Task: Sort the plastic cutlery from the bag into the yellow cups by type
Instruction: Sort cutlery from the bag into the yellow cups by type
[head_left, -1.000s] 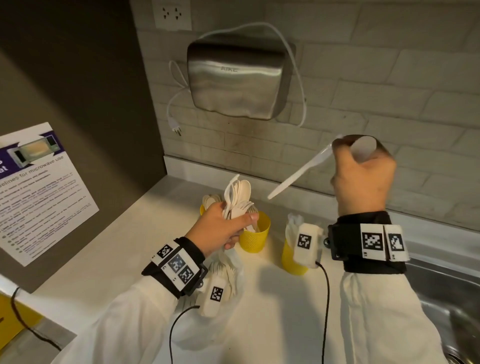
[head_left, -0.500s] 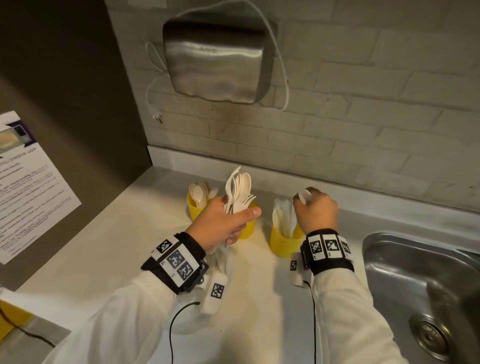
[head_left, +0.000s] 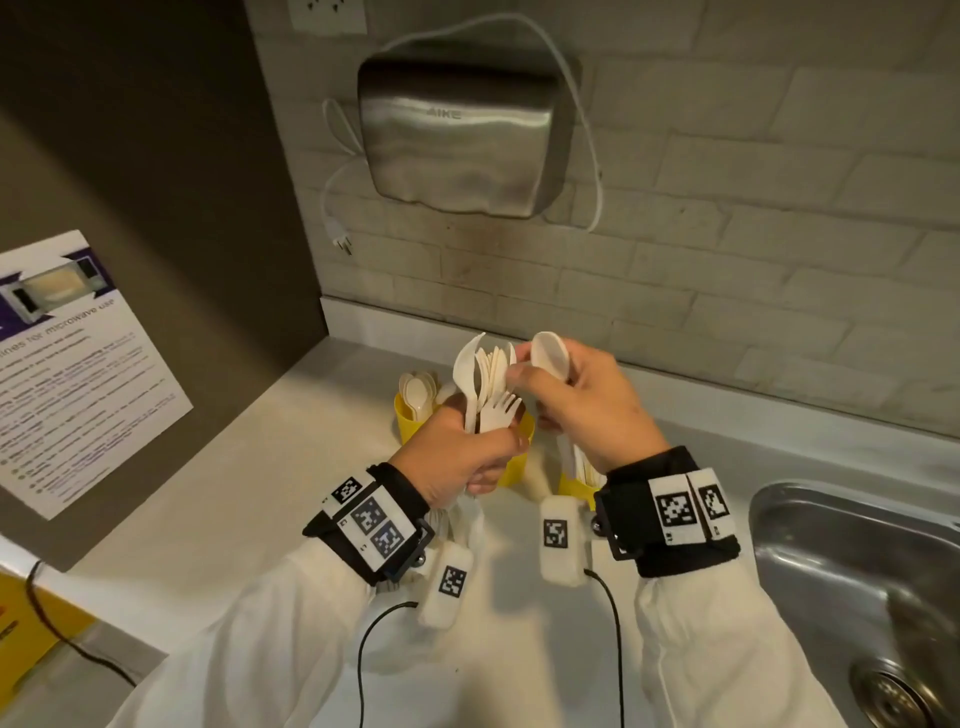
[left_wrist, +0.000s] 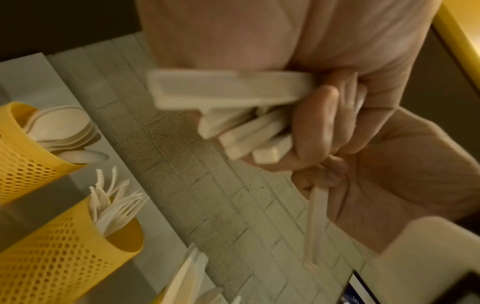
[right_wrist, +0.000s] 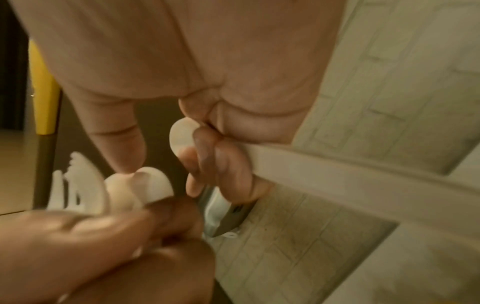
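My left hand (head_left: 467, 457) grips a bundle of white plastic cutlery (head_left: 485, 384) upright by the handles (left_wrist: 246, 115); it holds spoons, forks and knives. My right hand (head_left: 535, 376) pinches the bowl of a white spoon (head_left: 548, 351) at the top of that bundle, thumb and fingers (right_wrist: 207, 156) curled round it. Three yellow perforated cups stand behind the hands: the left cup (head_left: 405, 423) holds spoons, the middle cup (left_wrist: 64, 257) forks, the right cup (head_left: 574, 488) knives. The bag hangs below my left hand, mostly hidden by the wrist.
A steel sink (head_left: 852, 561) lies at the right of the pale counter (head_left: 249, 509). A metal hand dryer (head_left: 457, 135) with a loose cord hangs on the brick wall above the cups. A microwave notice (head_left: 78, 364) is on the dark panel at left.
My right hand came down from high up with a knife, lowered it into the right cup, then rose to the bundle and now pinches a spoon. The left hand kept its grip.
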